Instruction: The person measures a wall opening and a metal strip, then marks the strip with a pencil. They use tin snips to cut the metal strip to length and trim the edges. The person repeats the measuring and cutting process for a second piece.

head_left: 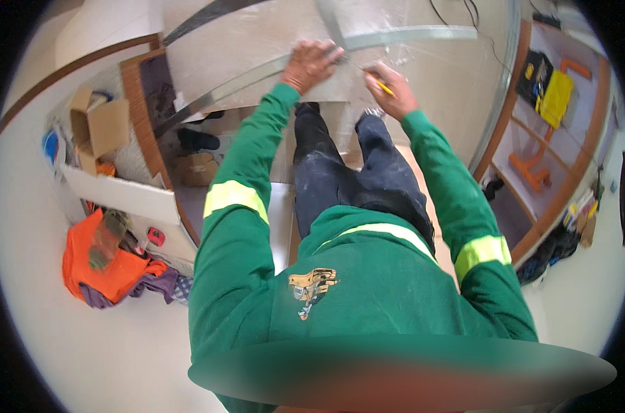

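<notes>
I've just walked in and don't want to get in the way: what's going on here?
A person leans over a broad, pale surface. Their left hand rests on a long metal strip lying across it. Their right hand holds a yellow pencil, its tip end toward the strip. Whether there is a mark under it is too small to tell.

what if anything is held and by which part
The right hand holds a yellow pencil, seemingly near its tip; the left hand rests on the metal strip, grip unclear.
</notes>
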### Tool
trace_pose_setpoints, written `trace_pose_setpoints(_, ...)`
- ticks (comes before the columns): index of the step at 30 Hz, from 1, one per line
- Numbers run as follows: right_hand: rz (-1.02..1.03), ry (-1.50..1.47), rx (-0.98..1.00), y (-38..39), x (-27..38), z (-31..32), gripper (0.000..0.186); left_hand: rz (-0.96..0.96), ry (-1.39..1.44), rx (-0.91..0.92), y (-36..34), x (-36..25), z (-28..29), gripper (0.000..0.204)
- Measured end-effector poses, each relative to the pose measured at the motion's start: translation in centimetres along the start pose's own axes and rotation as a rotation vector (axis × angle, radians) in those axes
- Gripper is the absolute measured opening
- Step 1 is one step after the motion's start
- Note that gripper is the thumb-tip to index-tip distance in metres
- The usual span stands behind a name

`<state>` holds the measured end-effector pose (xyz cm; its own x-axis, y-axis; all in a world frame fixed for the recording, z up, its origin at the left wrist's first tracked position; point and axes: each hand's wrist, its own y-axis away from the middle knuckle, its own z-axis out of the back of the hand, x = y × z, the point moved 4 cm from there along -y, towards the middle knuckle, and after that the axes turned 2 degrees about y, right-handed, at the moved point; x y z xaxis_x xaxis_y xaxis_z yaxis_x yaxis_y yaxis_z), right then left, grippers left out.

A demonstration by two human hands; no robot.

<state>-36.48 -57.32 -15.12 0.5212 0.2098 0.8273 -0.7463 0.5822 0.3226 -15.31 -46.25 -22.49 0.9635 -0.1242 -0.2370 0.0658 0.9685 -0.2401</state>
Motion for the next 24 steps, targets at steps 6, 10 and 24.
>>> trace_pose_setpoints(6, -0.324, -0.318, -0.137, 0.6, 0.2, 1.1, 0.021, 0.28, 0.093, -0.127, 1.1, -4.0, 2.2, 0.046)
trace_pose_setpoints(10, -0.235, -0.053, 0.031, -2.1, 4.6, 1.2, 0.029, 0.75, 0.855, -0.486, 2.1, -6.2, 8.4, 0.04)
trace_pose_setpoints(24, 0.655, 0.184, 1.146, 5.5, 36.7, -24.0, 0.025, 1.609, -0.121, -0.896, 32.6, -20.0, 39.8, 0.041)
